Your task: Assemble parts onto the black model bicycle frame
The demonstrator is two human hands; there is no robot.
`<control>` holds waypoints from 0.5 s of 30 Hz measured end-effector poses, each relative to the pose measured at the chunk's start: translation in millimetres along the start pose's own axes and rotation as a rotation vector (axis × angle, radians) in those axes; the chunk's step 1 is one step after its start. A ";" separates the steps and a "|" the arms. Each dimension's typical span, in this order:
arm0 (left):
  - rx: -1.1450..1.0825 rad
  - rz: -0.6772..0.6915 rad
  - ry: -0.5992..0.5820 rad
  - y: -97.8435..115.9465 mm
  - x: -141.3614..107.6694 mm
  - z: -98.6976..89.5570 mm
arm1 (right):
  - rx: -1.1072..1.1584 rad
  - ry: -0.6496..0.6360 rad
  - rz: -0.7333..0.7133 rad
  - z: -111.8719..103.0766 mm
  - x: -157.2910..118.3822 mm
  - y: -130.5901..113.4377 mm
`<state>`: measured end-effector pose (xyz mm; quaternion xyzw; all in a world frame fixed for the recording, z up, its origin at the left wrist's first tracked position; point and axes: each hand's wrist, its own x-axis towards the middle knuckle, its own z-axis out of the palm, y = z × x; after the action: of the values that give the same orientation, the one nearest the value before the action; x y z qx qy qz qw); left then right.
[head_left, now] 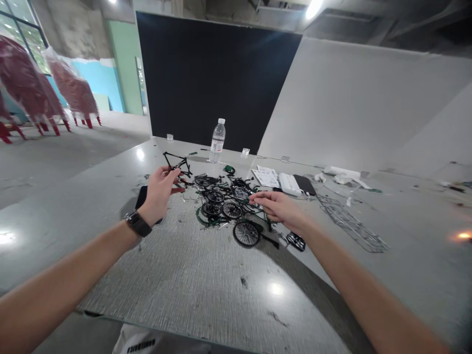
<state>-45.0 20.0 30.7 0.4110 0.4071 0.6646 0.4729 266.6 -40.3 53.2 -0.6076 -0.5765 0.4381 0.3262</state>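
Note:
My left hand (pixel 160 191), with a dark watch on the wrist, grips a small black bicycle frame (pixel 177 162) raised above the table. The fingers of my right hand (pixel 275 204) are pinched together over the right side of a pile of model bicycle parts (pixel 217 194); what they hold, if anything, is too small to tell. Several black spoked wheels lie in the pile. The nearest wheel (pixel 246 233) lies at the pile's front edge, and a green curved part (pixel 206 220) is at its left.
A water bottle (pixel 217 141) stands behind the pile. Printed sheets (pixel 265 176), a white box (pixel 289 184) and grey part frames (pixel 350 223) lie to the right. A dark phone-like object (pixel 141 196) is partly behind my left hand.

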 end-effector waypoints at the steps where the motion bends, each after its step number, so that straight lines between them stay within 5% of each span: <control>1: -0.001 0.003 0.000 0.1 0.6 -0.5 | -0.005 0.004 -0.009 0.5 0.1 0.1; 7: -0.005 0.016 -0.028 -3.3 4.5 -3.2 | -0.110 0.078 -0.041 -1.9 6.2 0.4; 12: 0.027 0.045 -0.039 -8.7 11.0 -7.5 | -0.476 0.191 -0.244 -12.6 23.1 -1.9; 15: 0.060 0.054 -0.039 -12.2 15.8 -11.6 | -0.640 0.135 -0.277 -13.6 31.6 -2.8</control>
<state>-55.6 36.1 18.0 0.4486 0.4064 0.6565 0.4502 276.3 -7.3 56.3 -0.6228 -0.7386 0.1457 0.2130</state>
